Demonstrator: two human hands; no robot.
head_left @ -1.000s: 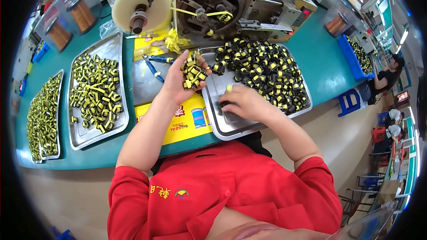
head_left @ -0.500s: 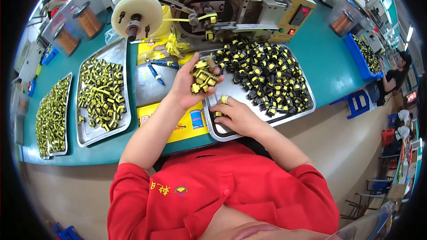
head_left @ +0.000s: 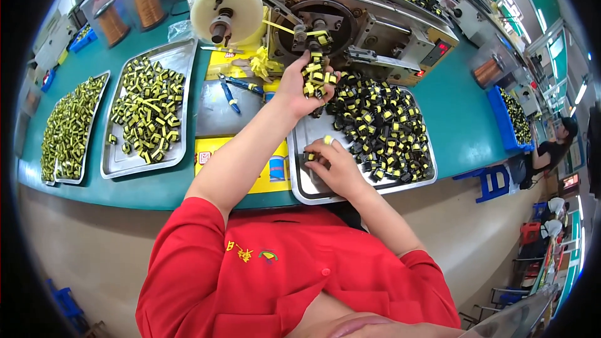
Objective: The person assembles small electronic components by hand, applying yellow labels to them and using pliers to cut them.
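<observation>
My left hand [head_left: 294, 91] is cupped round a handful of small transformers [head_left: 318, 76], black with yellow tape. It is raised at the winding head [head_left: 319, 37] of a taping machine [head_left: 391, 40], just in front of it. Low over the near left corner of a steel tray [head_left: 307, 181], my right hand [head_left: 339, 166], with a yellow band on one finger, pinches one dark small transformer [head_left: 309, 156]. A heap of black-and-yellow transformers [head_left: 382, 128] fills the right side of that tray. From a large cream reel [head_left: 247, 12], yellow tape [head_left: 278, 26] runs to the winding head.
Two more trays of yellow-taped parts [head_left: 147, 109] [head_left: 72, 125] stand at the left. Blue-handled cutters [head_left: 230, 97] lie on a metal plate [head_left: 210, 112]. Copper wire spools [head_left: 147, 3] stand at the back left. Rightward are a blue bin [head_left: 510, 119], a blue stool [head_left: 491, 181] and a seated person [head_left: 551, 150].
My left hand has moved away from me and rightward, up to the winding head, with the handful in it. My right hand stays over the tray corner. The whole view has shifted slightly.
</observation>
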